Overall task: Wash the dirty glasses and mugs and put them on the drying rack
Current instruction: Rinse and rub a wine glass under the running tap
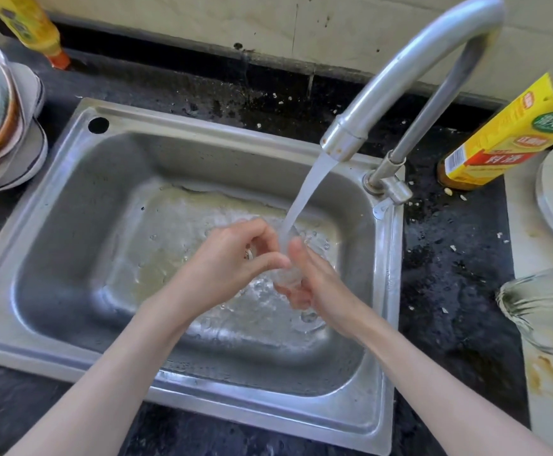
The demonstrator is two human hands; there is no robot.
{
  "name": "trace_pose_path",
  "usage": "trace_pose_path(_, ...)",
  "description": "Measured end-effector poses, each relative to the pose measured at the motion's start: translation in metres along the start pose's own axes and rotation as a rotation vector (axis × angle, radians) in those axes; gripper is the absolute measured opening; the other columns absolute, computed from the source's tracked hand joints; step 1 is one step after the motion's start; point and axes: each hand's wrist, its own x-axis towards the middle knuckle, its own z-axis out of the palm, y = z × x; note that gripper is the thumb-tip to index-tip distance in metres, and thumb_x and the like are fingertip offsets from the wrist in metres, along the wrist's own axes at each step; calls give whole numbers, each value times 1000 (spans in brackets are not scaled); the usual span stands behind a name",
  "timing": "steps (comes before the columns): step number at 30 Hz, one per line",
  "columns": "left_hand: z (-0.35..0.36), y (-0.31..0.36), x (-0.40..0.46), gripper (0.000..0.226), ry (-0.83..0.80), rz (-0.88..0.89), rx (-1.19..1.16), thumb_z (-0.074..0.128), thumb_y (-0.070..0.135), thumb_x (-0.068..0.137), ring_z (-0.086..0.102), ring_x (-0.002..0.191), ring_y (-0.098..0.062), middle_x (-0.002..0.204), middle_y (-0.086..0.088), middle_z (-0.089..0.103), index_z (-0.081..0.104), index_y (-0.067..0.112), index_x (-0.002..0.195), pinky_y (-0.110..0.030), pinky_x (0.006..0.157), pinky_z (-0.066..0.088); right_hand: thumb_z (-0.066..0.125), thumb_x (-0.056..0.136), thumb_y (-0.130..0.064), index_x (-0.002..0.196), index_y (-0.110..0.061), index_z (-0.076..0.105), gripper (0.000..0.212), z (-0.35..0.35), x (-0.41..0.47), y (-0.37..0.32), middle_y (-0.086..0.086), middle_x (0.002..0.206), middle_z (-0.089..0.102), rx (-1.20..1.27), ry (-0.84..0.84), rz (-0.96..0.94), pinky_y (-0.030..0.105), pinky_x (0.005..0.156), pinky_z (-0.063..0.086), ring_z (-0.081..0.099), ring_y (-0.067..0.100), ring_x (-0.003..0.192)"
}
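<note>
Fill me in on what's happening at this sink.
A person is rinsing a small clear glass under the running faucet, over the steel sink. The right hand cradles it from below while the left hand works at its rim. Another glass waits on the counter to the right; stacked bowls sit left.

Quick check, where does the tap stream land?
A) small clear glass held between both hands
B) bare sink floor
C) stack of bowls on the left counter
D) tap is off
A: the stream falls onto the small clear glass held between the left hand and right hand over the sink.
</note>
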Motion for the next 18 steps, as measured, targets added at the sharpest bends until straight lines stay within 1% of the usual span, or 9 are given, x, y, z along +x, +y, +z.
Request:
trace_pose_path(3,-10,-9,6,23,8,172,92,60,55,74,44,101,1,82,23,54,51,34,73,-7,89,31,14,70,-79,73,-27,67,74,4,1,-9,-7,45,33,216,-37,150,17,38,11,22,3,35)
trace_pose_path(5,-12,-14,8,28,-21,209,55,52,62,78,40,116,-6,92,25,58,54,35,80,-13,100,28,10,70,-83,62,-18,60,82,-1,5,-11,-5,40,27,319,-129,260,18,38,8,17,5,31)
trace_pose_path(7,-12,-16,5,27,-82,118,-103,56,61,77,41,122,-5,109,30,55,55,35,83,-20,104,30,6,77,-82,67,-11,54,86,-6,8,-12,-4,37,28,379,-250,292,15,34,13,16,6,29)
trace_pose_path(9,-8,-18,2,24,-126,-11,-306,59,51,76,49,120,-7,121,32,49,55,30,85,-27,99,39,5,80,-80,74,-10,56,87,-8,10,-13,-2,38,34,391,-302,277,14,32,18,21,7,27)
trace_pose_path(10,-4,-20,0,27,-118,-60,-369,58,49,76,55,113,-5,120,28,51,54,25,86,-24,93,42,6,81,-79,80,-12,59,86,-8,10,-12,-1,41,39,364,-279,264,15,33,18,24,6,28)
trace_pose_path(12,3,-23,-3,29,-68,-111,-406,60,45,78,55,78,-1,87,19,58,50,18,83,-15,68,41,10,84,-74,100,-23,65,76,-6,10,-12,2,56,47,206,-187,165,19,39,20,32,7,40)
trace_pose_path(13,7,-23,-4,26,-41,-131,-402,60,41,81,48,66,-6,72,15,53,48,18,81,-18,59,36,14,85,-72,112,-29,62,70,-4,9,-12,2,65,47,97,-144,95,21,44,22,34,7,48)
trace_pose_path(16,16,-21,-5,28,35,-170,-427,59,42,87,43,63,-13,69,6,51,45,18,82,-26,57,34,18,84,-66,126,-29,53,67,0,4,-11,-5,57,34,-75,-44,5,22,47,26,30,6,48)
trace_pose_path(18,23,-13,-3,29,86,-222,-497,55,41,85,48,63,-10,74,0,52,44,15,86,-24,57,38,12,84,-70,119,-27,58,72,1,2,-10,-6,52,23,0,-56,114,22,44,23,22,8,44)
